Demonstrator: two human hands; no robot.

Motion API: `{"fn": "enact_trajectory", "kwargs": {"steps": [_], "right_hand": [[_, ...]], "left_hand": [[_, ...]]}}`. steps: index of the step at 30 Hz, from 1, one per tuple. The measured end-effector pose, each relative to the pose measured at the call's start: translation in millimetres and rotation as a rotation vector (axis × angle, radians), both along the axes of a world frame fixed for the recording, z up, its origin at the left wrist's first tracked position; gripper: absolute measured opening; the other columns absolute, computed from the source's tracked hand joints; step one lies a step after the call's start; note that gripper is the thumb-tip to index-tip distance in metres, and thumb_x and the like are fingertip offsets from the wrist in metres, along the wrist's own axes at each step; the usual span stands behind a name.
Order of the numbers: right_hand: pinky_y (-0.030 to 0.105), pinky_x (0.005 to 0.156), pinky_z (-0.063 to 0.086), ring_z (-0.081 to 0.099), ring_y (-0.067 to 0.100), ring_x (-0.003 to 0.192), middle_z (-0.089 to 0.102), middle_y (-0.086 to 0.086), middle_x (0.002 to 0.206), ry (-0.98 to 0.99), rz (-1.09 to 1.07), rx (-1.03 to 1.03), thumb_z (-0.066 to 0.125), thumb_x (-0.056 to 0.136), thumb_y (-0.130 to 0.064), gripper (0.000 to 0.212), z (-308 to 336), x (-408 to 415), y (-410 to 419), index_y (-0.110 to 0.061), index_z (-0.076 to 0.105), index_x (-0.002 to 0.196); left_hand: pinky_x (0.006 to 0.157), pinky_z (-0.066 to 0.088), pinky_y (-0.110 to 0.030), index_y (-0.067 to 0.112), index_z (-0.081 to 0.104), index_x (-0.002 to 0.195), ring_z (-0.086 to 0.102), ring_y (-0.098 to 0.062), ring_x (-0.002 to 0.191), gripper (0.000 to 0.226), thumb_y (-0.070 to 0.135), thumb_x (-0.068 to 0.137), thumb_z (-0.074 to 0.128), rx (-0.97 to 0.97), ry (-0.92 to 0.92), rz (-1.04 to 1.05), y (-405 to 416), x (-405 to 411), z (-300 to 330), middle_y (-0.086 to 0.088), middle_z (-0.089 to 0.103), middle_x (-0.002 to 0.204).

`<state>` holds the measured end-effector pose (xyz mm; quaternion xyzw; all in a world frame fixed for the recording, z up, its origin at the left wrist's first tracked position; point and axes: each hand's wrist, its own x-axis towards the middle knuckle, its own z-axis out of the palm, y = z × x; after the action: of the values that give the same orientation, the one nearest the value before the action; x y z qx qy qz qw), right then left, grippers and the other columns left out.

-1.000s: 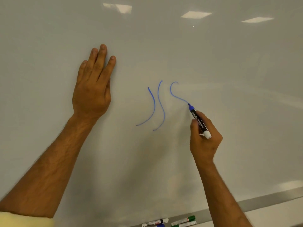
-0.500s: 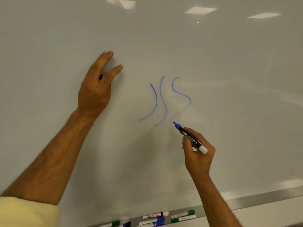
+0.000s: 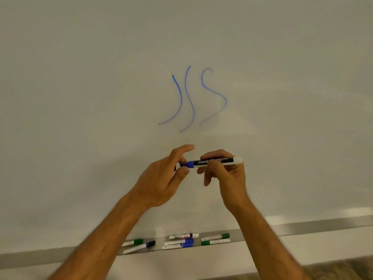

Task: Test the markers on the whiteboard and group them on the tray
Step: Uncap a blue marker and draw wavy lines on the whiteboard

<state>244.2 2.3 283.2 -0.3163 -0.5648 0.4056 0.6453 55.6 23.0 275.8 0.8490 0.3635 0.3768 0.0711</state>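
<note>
Blue whiteboard marker (image 3: 214, 161) is at frame centre, long axis horizontal, blue tip end pointing left, white end right. Right hand (image 3: 226, 174) grips its barrel; left hand (image 3: 161, 178) pinches the blue tip end. Whiteboard (image 3: 80, 98) behind carries three blue curved strokes (image 3: 191, 100) above the hands. Tray (image 3: 302, 227) along the lower frame holds green markers (image 3: 215, 239), partly blue ones (image 3: 178, 243) and others, with both forearms crossing in front.

Dim even light, forearms motion-blurred
</note>
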Motion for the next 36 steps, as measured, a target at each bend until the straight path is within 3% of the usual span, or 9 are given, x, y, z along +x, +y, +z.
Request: {"fn": "enact_trajectory", "kwargs": {"steps": [5,9,14,18,22,24,28,31,36], "right_hand": [[0.03,0.049,0.052,0.06,0.023,0.052,0.071,0.011,0.073,-0.048,0.157,-0.008,0.056,0.085,-0.008,0.018,-3.4,13.5,-1.8,-0.008,0.074,0.09],[0.03,0.051,0.053,0.059,0.022,0.05,0.074,0.011,0.079,-0.03,0.274,-0.041,0.058,0.088,-0.015,0.019,-13.2,18.3,0.7,-0.006,0.074,0.097],[0.034,0.049,0.055,0.064,0.026,0.052,0.073,0.015,0.074,0.025,0.413,-0.109,0.056,0.093,-0.008,0.022,-31.4,4.3,-0.3,-0.011,0.077,0.097],[0.032,0.051,0.057,0.07,0.028,0.059,0.074,0.016,0.076,0.061,0.498,-0.155,0.06,0.09,-0.023,0.021,-43.0,-20.0,-1.7,-0.013,0.077,0.099],[0.032,0.055,0.059,0.072,0.027,0.064,0.075,0.013,0.079,0.078,0.553,-0.183,0.059,0.09,-0.024,0.022,-55.4,-46.2,-1.8,-0.017,0.077,0.101],[0.034,0.059,0.06,0.073,0.029,0.068,0.076,0.014,0.083,0.029,0.574,-0.217,0.061,0.092,-0.022,0.02,-63.3,-61.9,1.4,-0.017,0.077,0.104],[0.037,0.06,0.06,0.069,0.032,0.063,0.073,0.019,0.082,-0.096,0.609,-0.274,0.06,0.095,-0.006,0.022,-86.9,-101.3,13.2,-0.015,0.075,0.108],[0.031,0.054,0.057,0.062,0.026,0.052,0.07,0.015,0.072,-0.135,0.47,-0.337,0.059,0.094,0.003,0.022,-110.1,-140.7,19.1,-0.01,0.075,0.1],[0.038,0.067,0.06,0.067,0.022,0.065,0.073,0.008,0.078,-0.477,0.397,-0.426,0.063,0.089,0.002,0.024,-181.1,-217.8,29.0,-0.016,0.078,0.095]], "left_hand": [[0.073,0.053,-0.016,0.044,0.018,0.146,0.066,-0.008,0.083,0.05,0.06,0.099,0.025,-0.061,0.015,0.006,-17.9,27.0,3.6,0.012,0.065,0.103],[0.072,0.05,-0.014,0.046,0.018,0.146,0.058,0.002,0.074,0.051,0.05,0.1,0.039,-0.054,0.005,0.112,-33.7,39.3,2.4,0.019,0.059,0.102],[0.063,0.046,-0.01,0.042,0.017,0.148,0.059,-0.003,0.067,0.06,0.038,0.099,0.05,-0.083,-0.065,0.188,-45.2,27.9,-12.4,0.028,0.051,0.091],[0.062,0.053,-0.028,0.035,0.028,0.143,0.059,-0.015,0.065,0.055,0.025,0.098,0.056,-0.106,-0.149,0.186,-47.8,7.4,-24.7,0.017,0.054,0.08],[0.062,0.05,-0.02,0.032,0.036,0.135,0.059,-0.014,0.064,0.045,0.022,0.097,0.059,-0.137,-0.168,0.174,-45.2,-17.9,-32.8,0.014,0.056,0.074],[0.063,0.049,-0.017,0.032,0.038,0.133,0.059,-0.012,0.065,0.042,0.024,0.097,0.058,-0.189,-0.157,0.176,-46.2,-37.9,-40.5,0.018,0.055,0.074],[0.063,0.054,-0.032,0.039,0.038,0.13,0.06,-0.017,0.066,0.038,0.025,0.097,0.051,-0.363,-0.063,0.223,-49.8,-96.1,-68.8,0.011,0.063,0.088],[0.061,0.047,-0.024,0.035,0.049,0.12,0.055,-0.013,0.067,0.027,0.021,0.098,0.048,-0.426,-0.019,0.295,-53.5,-155.9,-101.0,0.016,0.057,0.085],[0.088,0.049,-0.022,0.027,0.065,0.114,0.056,-0.003,0.098,0.025,0.013,0.093,0.063,-0.503,0.08,0.373,-49.1,-244.3,-172.3,0.021,0.058,0.101]]}}
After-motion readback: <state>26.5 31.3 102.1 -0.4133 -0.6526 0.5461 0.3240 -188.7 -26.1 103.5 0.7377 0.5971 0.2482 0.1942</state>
